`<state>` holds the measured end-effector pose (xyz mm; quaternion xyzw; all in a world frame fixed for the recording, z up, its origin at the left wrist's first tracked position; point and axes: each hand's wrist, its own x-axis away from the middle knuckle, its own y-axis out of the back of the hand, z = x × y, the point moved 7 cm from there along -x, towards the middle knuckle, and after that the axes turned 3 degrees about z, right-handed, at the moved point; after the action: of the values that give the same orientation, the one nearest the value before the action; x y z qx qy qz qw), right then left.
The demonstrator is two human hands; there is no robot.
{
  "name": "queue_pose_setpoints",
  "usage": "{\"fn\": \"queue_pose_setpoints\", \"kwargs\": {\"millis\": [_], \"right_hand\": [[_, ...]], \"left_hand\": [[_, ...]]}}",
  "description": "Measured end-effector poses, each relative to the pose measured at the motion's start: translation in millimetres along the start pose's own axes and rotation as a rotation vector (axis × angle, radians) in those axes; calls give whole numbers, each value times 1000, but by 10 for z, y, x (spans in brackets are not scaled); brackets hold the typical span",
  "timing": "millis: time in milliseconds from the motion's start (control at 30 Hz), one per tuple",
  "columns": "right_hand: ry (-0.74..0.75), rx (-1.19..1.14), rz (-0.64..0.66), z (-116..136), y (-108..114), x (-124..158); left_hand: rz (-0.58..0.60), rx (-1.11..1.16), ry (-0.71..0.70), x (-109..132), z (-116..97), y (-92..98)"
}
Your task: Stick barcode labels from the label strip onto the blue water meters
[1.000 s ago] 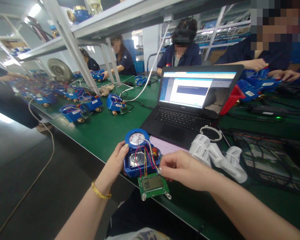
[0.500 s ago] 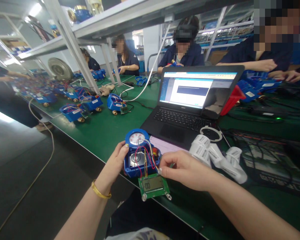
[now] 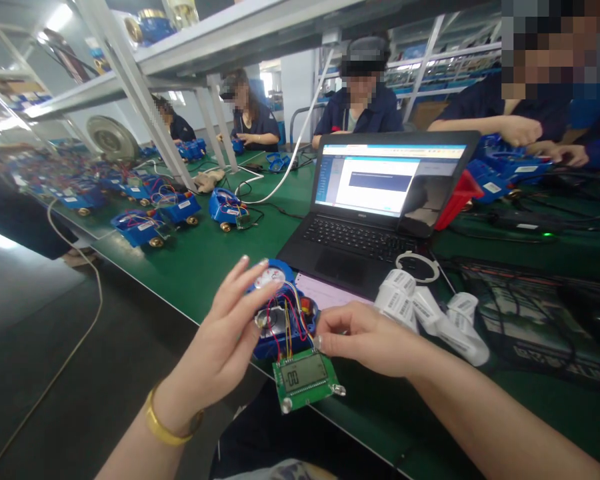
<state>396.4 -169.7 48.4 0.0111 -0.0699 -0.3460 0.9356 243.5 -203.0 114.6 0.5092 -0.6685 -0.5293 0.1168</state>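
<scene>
A blue water meter [image 3: 265, 348] with its housing uncovered stands at the table's front edge, its round dial [image 3: 271, 275] at the back. Red, yellow and white wires run from it to a green circuit board [image 3: 305, 381], whose small display reads what looks like "00". My left hand [image 3: 233, 327] hovers over the meter's left side, fingers stretched out and holding nothing. My right hand [image 3: 357, 333] is pinched at the board's upper right corner, beside the wires; its fingertips are partly hidden. The dial is partly covered by my left fingers.
Behind the meter stands an open laptop [image 3: 355, 247] on pink paper [image 3: 325, 290]. Rolls of white barcode labels [image 3: 400, 293] and a white ring [image 3: 417, 267] lie to the right. Several wired blue meters [image 3: 140, 228] stand left. Co-workers [image 3: 360, 100] sit across the green table.
My left hand has let go of the meter's left side, and its fingers have spread and moved over the housing. My right hand stays at the board's corner.
</scene>
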Motion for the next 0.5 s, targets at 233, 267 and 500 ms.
{"fn": "queue_pose_setpoints", "kwargs": {"millis": [233, 267, 500], "right_hand": [[-49, -195, 15, -41, -16, -24], [-66, -227, 13, -51, -20, -26], [-227, -483, -111, -147, -45, -12]], "left_hand": [[449, 103, -168, -16, -277, -149], [455, 102, -177, -21, -275, -153], [332, 228, -119, -100, -176, -166]]}}
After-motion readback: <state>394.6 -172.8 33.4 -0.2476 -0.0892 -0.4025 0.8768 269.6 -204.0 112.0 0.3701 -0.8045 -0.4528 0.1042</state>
